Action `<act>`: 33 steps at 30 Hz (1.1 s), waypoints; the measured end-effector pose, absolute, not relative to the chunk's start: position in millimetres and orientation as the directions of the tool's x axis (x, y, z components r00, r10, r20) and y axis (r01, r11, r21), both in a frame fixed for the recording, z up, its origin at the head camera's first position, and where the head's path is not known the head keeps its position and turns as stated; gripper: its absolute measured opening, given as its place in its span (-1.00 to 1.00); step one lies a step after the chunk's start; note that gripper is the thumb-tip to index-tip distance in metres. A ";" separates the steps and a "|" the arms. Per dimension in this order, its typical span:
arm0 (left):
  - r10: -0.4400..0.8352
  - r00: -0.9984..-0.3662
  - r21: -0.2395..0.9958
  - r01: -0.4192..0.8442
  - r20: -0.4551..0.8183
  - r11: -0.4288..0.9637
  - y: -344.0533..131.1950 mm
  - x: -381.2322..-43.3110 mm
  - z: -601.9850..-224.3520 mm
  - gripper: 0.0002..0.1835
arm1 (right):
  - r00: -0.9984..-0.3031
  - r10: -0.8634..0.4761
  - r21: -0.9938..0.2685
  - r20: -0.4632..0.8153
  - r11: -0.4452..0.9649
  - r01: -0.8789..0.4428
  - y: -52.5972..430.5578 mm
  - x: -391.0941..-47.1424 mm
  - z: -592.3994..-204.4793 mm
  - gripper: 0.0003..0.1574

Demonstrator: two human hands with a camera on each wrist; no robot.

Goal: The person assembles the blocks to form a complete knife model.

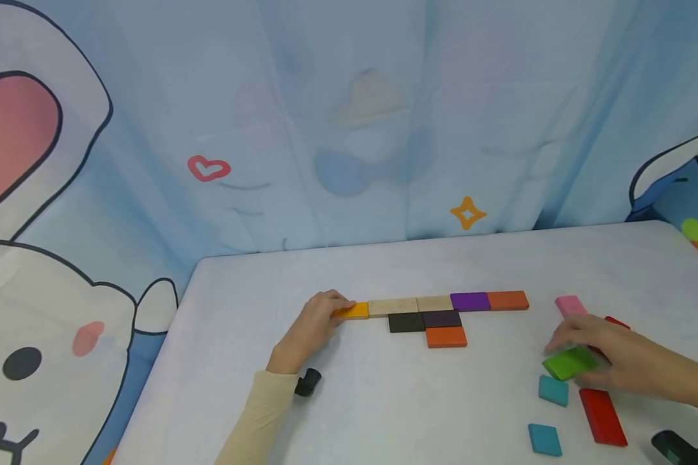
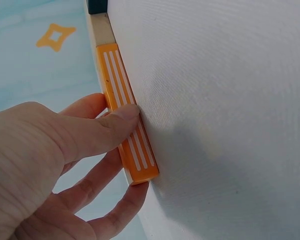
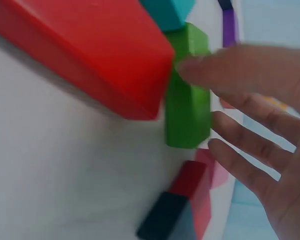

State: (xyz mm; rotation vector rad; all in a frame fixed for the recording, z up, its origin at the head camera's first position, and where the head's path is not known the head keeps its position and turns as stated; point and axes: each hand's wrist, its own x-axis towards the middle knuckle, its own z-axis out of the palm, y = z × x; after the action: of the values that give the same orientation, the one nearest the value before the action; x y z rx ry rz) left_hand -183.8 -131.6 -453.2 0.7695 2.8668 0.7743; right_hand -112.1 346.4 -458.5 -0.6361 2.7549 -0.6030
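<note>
Tabletop's far edge point(image 1: 384, 248) lies beyond left grip point(image 1: 314, 323) pinching orange block point(image 1: 357, 311), right grip point(image 1: 616, 350) pinching green block point(image 1: 569, 363).

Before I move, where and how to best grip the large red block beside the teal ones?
I'd pinch the large red block across its two long sides around mid-length, coming straight down from above. It lies flat and is longer than wide, so that's the narrow span; its far end looks crowded by the green block in the right hand and the farther teal block.
</note>
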 end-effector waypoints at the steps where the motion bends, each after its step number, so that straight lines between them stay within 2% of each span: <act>1: 0.487 -0.871 0.489 0.451 0.060 0.747 -131.7 -183.9 -453.1 -0.58 | -0.870 -0.471 -0.449 -0.144 0.815 -0.367 347.1 -112.4 -460.0 -0.47; 10: 0.488 -0.870 0.481 0.460 0.075 0.747 -133.1 -184.2 -453.6 -0.59 | -0.856 -0.491 -0.447 -0.161 0.810 -0.380 343.4 -118.7 -465.0 -0.49; 19: 0.496 -0.864 0.475 0.474 0.088 0.741 -133.6 -184.6 -455.8 -0.60 | -0.868 -0.440 -0.435 -0.231 0.845 -0.312 318.5 -129.5 -453.1 -0.44; 22: 0.492 -0.867 0.476 0.466 0.078 0.746 -133.0 -184.4 -456.5 -0.59 | -0.868 -0.466 -0.435 -0.172 0.826 -0.358 299.2 -134.5 -442.2 -0.45; 24: 0.490 -0.869 0.476 0.463 0.076 0.748 -132.9 -184.6 -456.8 -0.59 | -0.858 -0.506 -0.423 -0.083 0.798 -0.429 281.8 -138.1 -434.0 -0.47; 29: 0.492 -0.866 0.474 0.469 0.085 0.745 -133.8 -185.7 -457.4 -0.59 | -0.768 -0.623 -0.423 0.151 0.661 -0.620 227.3 -145.0 -418.8 -0.52; 33: 0.492 -0.866 0.476 0.470 0.087 0.743 -134.2 -186.0 -457.0 -0.59 | -0.701 -0.680 -0.476 0.214 0.554 -0.683 186.3 -149.1 -415.7 -0.55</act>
State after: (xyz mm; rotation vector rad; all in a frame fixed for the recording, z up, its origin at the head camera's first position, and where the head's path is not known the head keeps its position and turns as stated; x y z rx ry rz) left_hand -186.0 -134.2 -457.0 0.7980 2.8916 0.7717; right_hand -149.1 186.3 -415.7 -1.2168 2.7733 -0.8532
